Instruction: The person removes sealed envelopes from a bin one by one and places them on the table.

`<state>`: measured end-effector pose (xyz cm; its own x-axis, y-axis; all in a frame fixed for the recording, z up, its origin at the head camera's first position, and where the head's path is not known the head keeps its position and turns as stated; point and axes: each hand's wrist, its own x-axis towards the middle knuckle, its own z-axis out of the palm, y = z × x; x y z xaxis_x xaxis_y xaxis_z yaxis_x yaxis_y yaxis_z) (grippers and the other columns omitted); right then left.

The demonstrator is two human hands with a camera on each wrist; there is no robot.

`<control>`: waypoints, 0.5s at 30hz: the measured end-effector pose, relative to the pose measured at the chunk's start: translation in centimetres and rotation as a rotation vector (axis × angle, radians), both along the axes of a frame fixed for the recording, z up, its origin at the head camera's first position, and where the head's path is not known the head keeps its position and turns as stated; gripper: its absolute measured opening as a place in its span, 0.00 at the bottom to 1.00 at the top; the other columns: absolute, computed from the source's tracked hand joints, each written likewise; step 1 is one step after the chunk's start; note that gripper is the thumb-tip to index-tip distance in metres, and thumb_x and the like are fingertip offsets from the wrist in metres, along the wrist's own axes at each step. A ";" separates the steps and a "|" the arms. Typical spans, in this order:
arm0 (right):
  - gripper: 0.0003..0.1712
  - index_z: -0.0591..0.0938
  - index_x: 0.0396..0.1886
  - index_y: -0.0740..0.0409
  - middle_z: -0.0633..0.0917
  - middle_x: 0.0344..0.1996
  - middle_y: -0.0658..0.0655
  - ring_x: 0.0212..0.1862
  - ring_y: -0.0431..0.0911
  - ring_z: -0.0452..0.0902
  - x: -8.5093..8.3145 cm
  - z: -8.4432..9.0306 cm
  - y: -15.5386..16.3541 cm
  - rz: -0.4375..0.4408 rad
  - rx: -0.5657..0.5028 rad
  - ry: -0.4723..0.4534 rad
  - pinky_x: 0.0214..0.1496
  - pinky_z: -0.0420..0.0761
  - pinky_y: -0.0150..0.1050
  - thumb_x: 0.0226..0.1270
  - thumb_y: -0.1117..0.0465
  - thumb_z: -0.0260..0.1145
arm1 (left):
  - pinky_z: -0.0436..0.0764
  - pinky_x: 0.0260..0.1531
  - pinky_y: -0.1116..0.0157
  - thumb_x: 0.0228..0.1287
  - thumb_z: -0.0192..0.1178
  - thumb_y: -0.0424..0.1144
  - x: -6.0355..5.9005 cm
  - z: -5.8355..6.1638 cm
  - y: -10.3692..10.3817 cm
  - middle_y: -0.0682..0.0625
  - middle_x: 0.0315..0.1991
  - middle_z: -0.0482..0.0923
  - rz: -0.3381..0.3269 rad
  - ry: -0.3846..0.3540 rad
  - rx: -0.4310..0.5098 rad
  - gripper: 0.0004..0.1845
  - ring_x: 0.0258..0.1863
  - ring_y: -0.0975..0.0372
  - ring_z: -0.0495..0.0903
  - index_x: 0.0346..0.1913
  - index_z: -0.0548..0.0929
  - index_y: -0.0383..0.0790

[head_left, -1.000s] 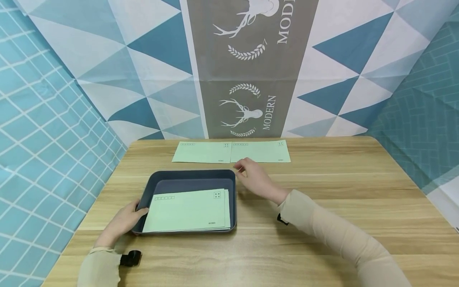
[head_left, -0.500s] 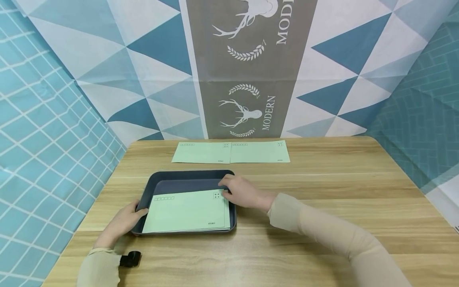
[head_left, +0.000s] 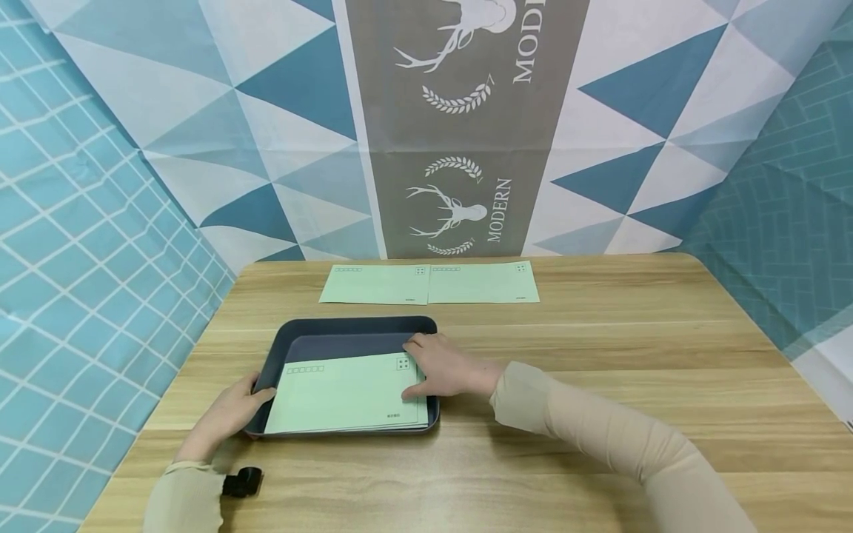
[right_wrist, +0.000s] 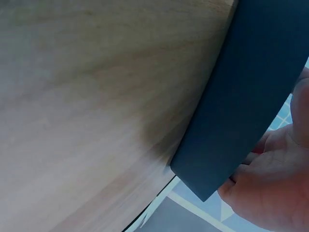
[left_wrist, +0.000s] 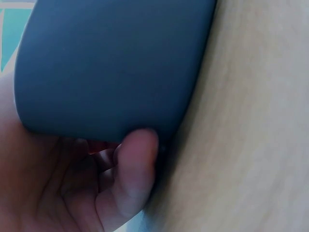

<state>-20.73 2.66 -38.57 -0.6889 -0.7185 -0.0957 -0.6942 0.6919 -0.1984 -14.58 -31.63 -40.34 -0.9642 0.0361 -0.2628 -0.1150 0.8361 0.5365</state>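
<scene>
A dark blue-grey tray (head_left: 360,326) lies on the table, with a small stack of pale green envelopes (head_left: 340,392) inside it. My left hand (head_left: 229,407) grips the tray's left side, thumb over the rim; in the left wrist view its fingers curl against the outer wall (left_wrist: 111,67). Over the tray's right side reaches my right hand (head_left: 443,364). Its thumb lies on the top envelope's right end and its fingertips are close to the upper right corner, thumb and fingers spread apart. In the right wrist view the tray wall (right_wrist: 236,101) partly hides that hand.
Two more green envelopes (head_left: 375,285) lie side by side along the table's back edge. Patterned cloth (head_left: 460,133) hangs behind the wood-grain table (head_left: 600,355), and blue tiled cloth (head_left: 80,244) stands at the left.
My right hand has come left and down from beside the tray's upper right corner onto the right end of the envelopes, its thumb spreading downward. The left hand keeps its hold.
</scene>
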 end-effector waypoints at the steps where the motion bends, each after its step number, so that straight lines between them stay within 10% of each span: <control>1: 0.50 0.64 0.64 0.65 0.69 0.60 0.59 0.63 0.50 0.63 0.0 0.0 0.0 0.005 0.000 0.003 0.66 0.60 0.43 0.53 0.33 0.60 | 0.67 0.51 0.44 0.70 0.41 0.49 0.0 0.0 0.0 0.23 0.58 0.61 0.002 -0.004 0.000 0.33 0.56 0.35 0.64 0.62 0.57 0.20; 15: 0.62 0.61 0.66 0.66 0.61 0.65 0.61 0.67 0.52 0.55 0.0 -0.4 -0.1 -0.015 0.002 -0.034 0.69 0.55 0.45 0.39 0.28 0.65 | 0.69 0.50 0.45 0.70 0.41 0.50 0.0 -0.1 -0.2 0.24 0.58 0.62 0.001 -0.006 -0.001 0.34 0.55 0.36 0.65 0.63 0.57 0.21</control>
<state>-20.73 2.61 -38.95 -0.6960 -0.7078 -0.1207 -0.6764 0.7027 -0.2205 -14.55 -31.81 -40.41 -0.9627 0.0346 -0.2682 -0.1190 0.8362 0.5354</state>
